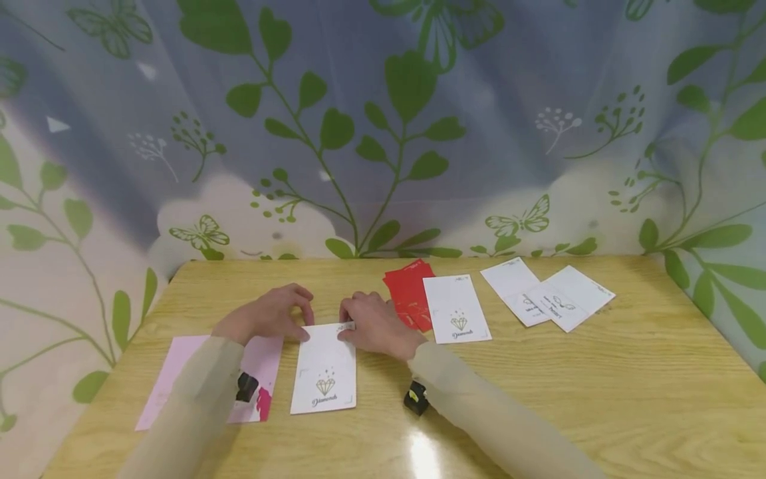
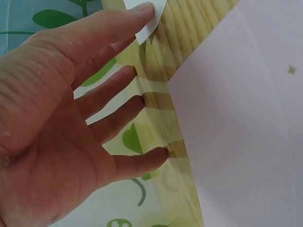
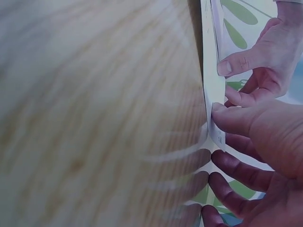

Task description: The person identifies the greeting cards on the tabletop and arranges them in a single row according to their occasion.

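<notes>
A white envelope [image 1: 324, 369] with a diamond logo lies flat on the wooden table [image 1: 538, 399], in front of me. Both hands are at its far end. My left hand [image 1: 275, 313] has its fingers spread on the table, and its thumb [image 2: 142, 14] presses the envelope's far left corner. My right hand [image 1: 374, 322] rests on the far right corner. Its thumb [image 3: 232, 118] presses the narrow folded flap [image 1: 346, 326] down, while its fingers lie spread on the wood. Neither hand curls round anything.
A pink sheet [image 1: 173, 379] lies under my left forearm. Red envelopes [image 1: 409, 293] sit just right of my right hand, beside another diamond-logo envelope [image 1: 456, 309] and two overlapping white ones [image 1: 556, 296]. A leaf-patterned curtain [image 1: 383, 133] hangs behind the table.
</notes>
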`<action>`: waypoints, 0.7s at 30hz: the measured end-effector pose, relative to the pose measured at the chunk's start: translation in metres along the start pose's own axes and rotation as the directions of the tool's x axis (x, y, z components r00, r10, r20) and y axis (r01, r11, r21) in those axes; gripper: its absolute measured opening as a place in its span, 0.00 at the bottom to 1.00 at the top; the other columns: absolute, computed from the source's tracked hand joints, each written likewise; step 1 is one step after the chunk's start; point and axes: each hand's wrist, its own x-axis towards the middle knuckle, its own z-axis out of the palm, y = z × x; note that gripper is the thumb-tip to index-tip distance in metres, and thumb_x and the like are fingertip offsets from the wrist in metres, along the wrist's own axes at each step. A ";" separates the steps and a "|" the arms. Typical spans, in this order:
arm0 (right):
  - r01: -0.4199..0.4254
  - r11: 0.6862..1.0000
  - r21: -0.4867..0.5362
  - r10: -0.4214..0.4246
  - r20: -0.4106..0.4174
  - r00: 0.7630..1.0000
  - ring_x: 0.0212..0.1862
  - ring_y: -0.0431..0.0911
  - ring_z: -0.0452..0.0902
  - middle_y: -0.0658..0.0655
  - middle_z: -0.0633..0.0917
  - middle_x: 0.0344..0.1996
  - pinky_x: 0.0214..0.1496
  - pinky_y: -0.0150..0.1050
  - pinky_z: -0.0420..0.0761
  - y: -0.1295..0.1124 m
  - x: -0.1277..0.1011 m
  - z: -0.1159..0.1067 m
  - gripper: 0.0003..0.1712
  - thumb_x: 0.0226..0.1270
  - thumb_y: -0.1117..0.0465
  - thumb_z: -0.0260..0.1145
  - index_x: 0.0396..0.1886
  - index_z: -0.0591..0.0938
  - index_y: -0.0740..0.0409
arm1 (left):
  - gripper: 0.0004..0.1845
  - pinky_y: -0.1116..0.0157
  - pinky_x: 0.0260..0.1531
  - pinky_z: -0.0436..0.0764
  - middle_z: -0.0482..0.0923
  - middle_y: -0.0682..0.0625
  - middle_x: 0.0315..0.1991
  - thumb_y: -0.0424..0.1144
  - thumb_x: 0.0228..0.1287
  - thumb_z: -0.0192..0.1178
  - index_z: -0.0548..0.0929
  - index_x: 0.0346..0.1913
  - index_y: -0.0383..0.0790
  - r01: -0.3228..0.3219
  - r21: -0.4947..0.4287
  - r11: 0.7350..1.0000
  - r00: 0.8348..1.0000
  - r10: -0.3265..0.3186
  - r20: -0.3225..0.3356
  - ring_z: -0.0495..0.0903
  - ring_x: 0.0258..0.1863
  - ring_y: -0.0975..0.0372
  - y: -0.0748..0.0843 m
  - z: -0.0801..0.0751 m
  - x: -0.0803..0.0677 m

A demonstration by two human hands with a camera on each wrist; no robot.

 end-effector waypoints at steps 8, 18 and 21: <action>-0.006 1.000 -0.026 0.007 0.030 1.000 0.47 0.49 0.73 0.49 0.82 0.42 0.52 0.54 0.77 -0.003 0.000 -0.001 0.11 0.66 0.50 0.73 0.42 0.85 0.47 | 0.07 0.37 0.72 0.64 0.68 0.36 0.72 0.34 0.53 0.75 0.86 0.32 0.46 -0.021 -0.002 1.000 1.000 0.021 0.007 0.65 0.72 0.34 -0.003 0.000 -0.001; -0.007 0.998 -0.056 0.010 0.049 0.999 0.44 0.48 0.70 0.48 0.80 0.42 0.51 0.54 0.77 -0.006 -0.002 -0.002 0.11 0.65 0.47 0.74 0.40 0.84 0.44 | 0.08 0.38 0.73 0.63 0.66 0.37 0.74 0.34 0.51 0.76 0.86 0.30 0.46 -0.006 -0.015 1.000 1.000 0.007 0.029 0.64 0.73 0.35 -0.004 0.001 -0.002; -0.006 0.998 -0.058 0.009 0.055 0.998 0.44 0.48 0.70 0.48 0.80 0.42 0.51 0.54 0.76 -0.007 -0.002 -0.002 0.10 0.65 0.47 0.74 0.39 0.84 0.44 | 0.08 0.38 0.73 0.63 0.65 0.38 0.75 0.34 0.51 0.75 0.85 0.30 0.46 0.011 -0.018 1.000 0.999 -0.010 0.039 0.63 0.74 0.36 -0.002 0.001 -0.003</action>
